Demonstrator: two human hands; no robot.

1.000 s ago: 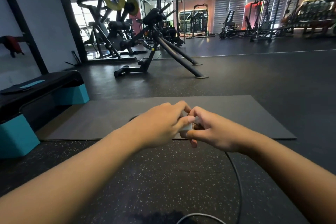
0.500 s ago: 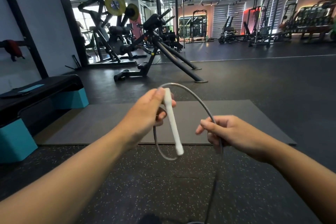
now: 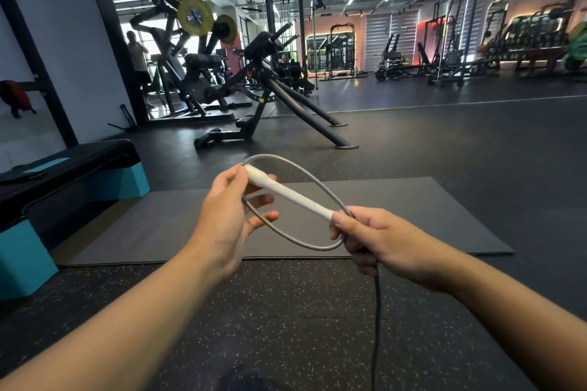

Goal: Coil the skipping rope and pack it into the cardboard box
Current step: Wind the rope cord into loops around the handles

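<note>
I hold a skipping rope in front of me above the gym floor. Its white handle point(image 3: 287, 192) slants from upper left to lower right between my hands. My left hand point(image 3: 227, 216) pinches the handle's upper end with thumb and forefinger, the other fingers spread. My right hand point(image 3: 374, 240) grips the handle's lower end together with the grey rope point(image 3: 305, 246). The rope forms one loop around the handle. Its remaining length point(image 3: 376, 327) hangs down from my right fist and leaves the frame at the bottom. No cardboard box is in view.
A dark exercise mat point(image 3: 413, 216) lies on the speckled rubber floor ahead. A black step bench on teal blocks point(image 3: 79, 174) stands at the left. Weight machines point(image 3: 270, 89) stand farther back, and a person point(image 3: 136, 57) stands by the windows.
Both hands rose from the mat with the rope. The handle, hanging from my left hand half a second ago, now slants across, and my right hand has taken its lower end with the rope.
</note>
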